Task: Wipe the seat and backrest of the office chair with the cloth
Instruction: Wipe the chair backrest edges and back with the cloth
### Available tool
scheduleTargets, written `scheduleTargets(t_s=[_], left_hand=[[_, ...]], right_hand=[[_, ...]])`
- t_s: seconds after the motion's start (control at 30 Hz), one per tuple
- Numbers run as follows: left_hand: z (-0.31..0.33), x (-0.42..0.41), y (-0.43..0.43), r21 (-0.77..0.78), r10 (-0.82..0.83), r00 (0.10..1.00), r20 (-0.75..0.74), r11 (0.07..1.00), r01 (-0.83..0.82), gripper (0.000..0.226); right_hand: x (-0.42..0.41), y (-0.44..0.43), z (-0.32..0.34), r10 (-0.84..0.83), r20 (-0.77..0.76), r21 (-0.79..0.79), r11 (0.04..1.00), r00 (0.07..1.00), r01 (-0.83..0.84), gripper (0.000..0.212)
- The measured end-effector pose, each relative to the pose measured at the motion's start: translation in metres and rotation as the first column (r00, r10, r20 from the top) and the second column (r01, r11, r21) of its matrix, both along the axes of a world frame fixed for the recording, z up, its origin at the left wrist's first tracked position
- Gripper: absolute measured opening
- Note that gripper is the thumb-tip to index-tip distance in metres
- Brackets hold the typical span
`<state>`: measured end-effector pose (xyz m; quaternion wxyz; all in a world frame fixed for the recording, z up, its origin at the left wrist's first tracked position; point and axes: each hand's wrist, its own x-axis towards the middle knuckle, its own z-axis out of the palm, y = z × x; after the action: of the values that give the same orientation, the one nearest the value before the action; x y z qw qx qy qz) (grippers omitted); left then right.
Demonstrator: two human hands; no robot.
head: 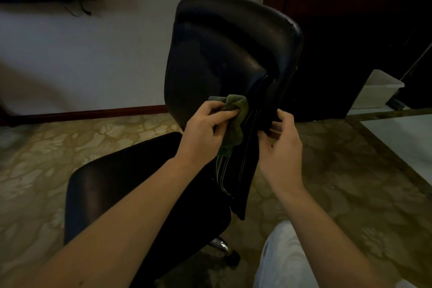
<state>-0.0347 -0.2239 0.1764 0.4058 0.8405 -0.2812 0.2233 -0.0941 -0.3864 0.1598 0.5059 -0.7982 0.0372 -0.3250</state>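
The left hand [205,127] bunches the soft, limp cloth [237,110] against the backrest [222,54] at its six o'clock. At the cloth's three o'clock, the right hand [280,147] grips the backrest's stiff, likely slick edge to steady it.
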Motion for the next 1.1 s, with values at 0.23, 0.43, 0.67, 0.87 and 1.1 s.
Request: scheduleTargets(t_s=[0.23,0.43,0.67,0.87,1.1], left_hand=[[-0.003,0.0,0.035,0.174,-0.003,0.996,-0.086,0.985,0.018,0.028],[0.003,0.001,0.036,0.09,0.056,0.998,-0.03,0.994,-0.053,0.03],[0.006,-0.002,0.001,0.002,-0.007,1.0,0.019,1.0,0.007,0.029],[-0.024,-0.006,0.005,-0.007,0.043,0.999,0.018,0.999,-0.043,0.028],[-0.035,-0.013,0.03,0.043,0.04,0.995,-0.087,0.998,-0.036,0.029]], right_hand=[[-0.002,0.003,-0.002,-0.024,0.015,-0.021,0.999,1.0,0.025,0.027],[-0.006,0.004,-0.013,0.009,-0.056,-0.008,1.0,0.998,-0.01,0.03],[-0.007,0.002,-0.017,0.032,-0.078,0.032,0.999,0.996,-0.03,0.03],[-0.003,0.002,-0.024,-0.008,-0.076,-0.009,1.0,0.997,0.007,0.028],[-0.011,-0.005,-0.008,0.161,-0.182,0.22,0.968,0.97,-0.119,0.035]])
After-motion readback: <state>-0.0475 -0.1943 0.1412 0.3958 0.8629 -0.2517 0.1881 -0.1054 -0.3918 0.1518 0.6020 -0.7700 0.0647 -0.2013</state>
